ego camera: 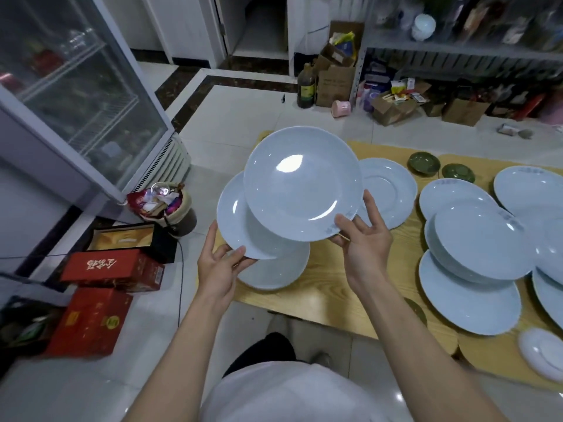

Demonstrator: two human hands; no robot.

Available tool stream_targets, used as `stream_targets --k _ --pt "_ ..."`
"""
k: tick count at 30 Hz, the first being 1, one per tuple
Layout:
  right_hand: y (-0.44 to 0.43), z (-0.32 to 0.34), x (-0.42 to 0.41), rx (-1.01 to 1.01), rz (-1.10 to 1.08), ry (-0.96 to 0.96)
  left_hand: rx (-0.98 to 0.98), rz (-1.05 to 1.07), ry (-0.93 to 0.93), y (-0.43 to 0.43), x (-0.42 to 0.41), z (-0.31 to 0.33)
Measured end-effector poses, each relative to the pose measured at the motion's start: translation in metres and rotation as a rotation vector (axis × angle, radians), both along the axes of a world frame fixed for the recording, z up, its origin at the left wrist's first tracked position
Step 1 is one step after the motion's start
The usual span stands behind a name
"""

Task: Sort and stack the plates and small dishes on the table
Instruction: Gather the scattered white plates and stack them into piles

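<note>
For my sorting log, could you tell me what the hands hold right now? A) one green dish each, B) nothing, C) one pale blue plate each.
C: the left hand grips the lower plate and the right hand pinches the upper plate, both pale blue.

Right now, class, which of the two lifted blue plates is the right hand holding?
The upper plate, overlapping the other; the right hand pinches its near rim. The left hand holds the lower plate beneath it.

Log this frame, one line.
left hand grips lower blue plate | right hand grips upper blue plate | third plate beneath, on table
</note>
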State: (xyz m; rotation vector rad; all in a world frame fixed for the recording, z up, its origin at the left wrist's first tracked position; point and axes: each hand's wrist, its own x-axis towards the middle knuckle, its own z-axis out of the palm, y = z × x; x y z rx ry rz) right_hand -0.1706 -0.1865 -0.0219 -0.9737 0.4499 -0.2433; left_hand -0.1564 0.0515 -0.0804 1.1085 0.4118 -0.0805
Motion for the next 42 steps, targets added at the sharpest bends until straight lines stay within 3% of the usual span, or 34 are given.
stream_targets --k 20,30,42 --pt "0.008 -0.029 -0.056 0.032 -0.275 0.154 0.121 -0.132 0.221 0.018 -0.012 -0.048" --pt "0.026 -0.03 -0.049 0.015 -0.284 0.16 0.125 -0.186 0.224 0.027 0.0 -0.064" --pt "0.056 -0.042 -0.026 -0.008 -0.214 0.209 0.353 -0.171 0.212 0.043 0.009 -0.08"
